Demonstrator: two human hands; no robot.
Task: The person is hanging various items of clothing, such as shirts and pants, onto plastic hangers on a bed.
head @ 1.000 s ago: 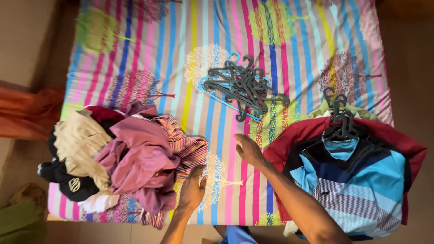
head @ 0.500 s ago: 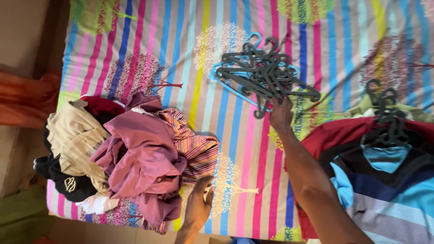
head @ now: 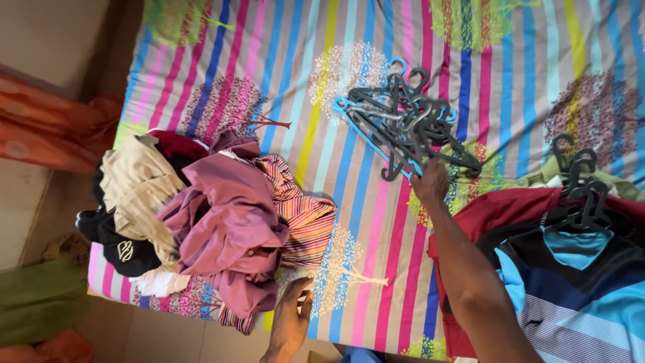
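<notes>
Right hand: the right hand (head: 430,181) reaches up the bed to the near edge of the hangers (head: 406,128); its fingers curl onto a dark hanger at the bottom of the heap, though how firmly they close cannot be told from this view.
Hangers: a tangled heap of dark grey and light blue plastic hangers, lying on the sheet (head: 322,114) just above and touching the right hand's fingertips, hooks pointing away from the person.
Left hand: the left hand (head: 290,319) rests flat and open on the sheet near the bed's lower edge, holding nothing, just beside the bottom of the clothes pile (head: 215,222).
Clothes pile: loose garments heaped to the left, with a mauve shirt on top, a striped shirt beside it, and beige, black and white pieces further left.
Hung shirts: a stack of shirts (head: 571,269) already on hangers lies at the right, a blue striped one on top over a maroon one, right of the right forearm.
Sheet: bright stripes with tree prints, covering the bed.
</notes>
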